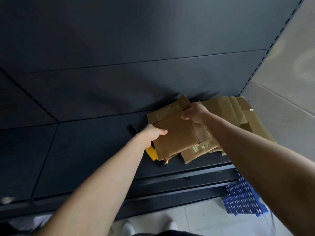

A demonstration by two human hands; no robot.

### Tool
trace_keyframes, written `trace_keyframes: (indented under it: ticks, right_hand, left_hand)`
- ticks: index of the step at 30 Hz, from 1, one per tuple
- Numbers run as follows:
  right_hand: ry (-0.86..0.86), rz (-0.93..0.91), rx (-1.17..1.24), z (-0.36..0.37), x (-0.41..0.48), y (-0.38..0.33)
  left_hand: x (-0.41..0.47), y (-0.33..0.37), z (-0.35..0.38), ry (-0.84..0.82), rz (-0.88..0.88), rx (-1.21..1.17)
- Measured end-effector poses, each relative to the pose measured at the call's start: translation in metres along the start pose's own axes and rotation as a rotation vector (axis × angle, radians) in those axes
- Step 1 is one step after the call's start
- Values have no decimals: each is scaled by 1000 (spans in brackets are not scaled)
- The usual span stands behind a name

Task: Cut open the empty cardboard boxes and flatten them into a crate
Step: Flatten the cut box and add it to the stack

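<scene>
A flattened brown cardboard box (pixel 177 135) with strips of clear tape lies on a dark metal shelf (pixel 95 150). My left hand (pixel 154 132) grips its left edge, thumb on top. My right hand (pixel 196 113) holds its far right corner, fingers curled over the edge. Under and behind it lies a stack of other flattened cardboard pieces (pixel 238 114). A yellow and black utility knife (pixel 156 155) rests on the shelf, partly hidden under the box and my left wrist. Below the shelf at the right stands a blue perforated plastic crate (pixel 242 198).
The dark shelf back panel (pixel 136 48) rises right behind the cardboard. A slotted upright (pixel 265 62) bounds the shelf at the right, with a pale tiled wall beyond. The floor below is light tile. A small scrap lies at the shelf's left front edge (pixel 7 200).
</scene>
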State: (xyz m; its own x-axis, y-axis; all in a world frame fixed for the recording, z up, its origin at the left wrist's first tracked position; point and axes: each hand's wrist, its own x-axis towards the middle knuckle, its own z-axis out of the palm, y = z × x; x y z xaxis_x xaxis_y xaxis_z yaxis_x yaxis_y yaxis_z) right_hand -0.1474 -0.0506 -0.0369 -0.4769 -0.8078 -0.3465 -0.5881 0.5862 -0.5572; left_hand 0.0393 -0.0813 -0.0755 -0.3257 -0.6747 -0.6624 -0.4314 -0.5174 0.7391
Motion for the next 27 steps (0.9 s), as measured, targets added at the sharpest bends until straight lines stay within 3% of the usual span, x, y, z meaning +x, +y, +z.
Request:
trace_keyframes:
  ticks: [7, 10, 18, 22, 27]
  right_hand:
    - [-2, 131, -70, 14, 22, 16]
    - [43, 149, -9, 7, 26, 17]
    - [225, 97, 170, -12, 9, -13]
    - [104, -10, 273, 11, -4, -54]
    - [-186, -81, 165, 88, -27, -98]
  left_hand:
    - [30, -5, 6, 141, -78, -120]
    - [33, -5, 8, 131, -83, -209]
    - [20, 26, -12, 140, 83, -298]
    - [-4, 20, -64, 292, 162, -244]
    - [-35, -26, -138, 536, 142, -82]
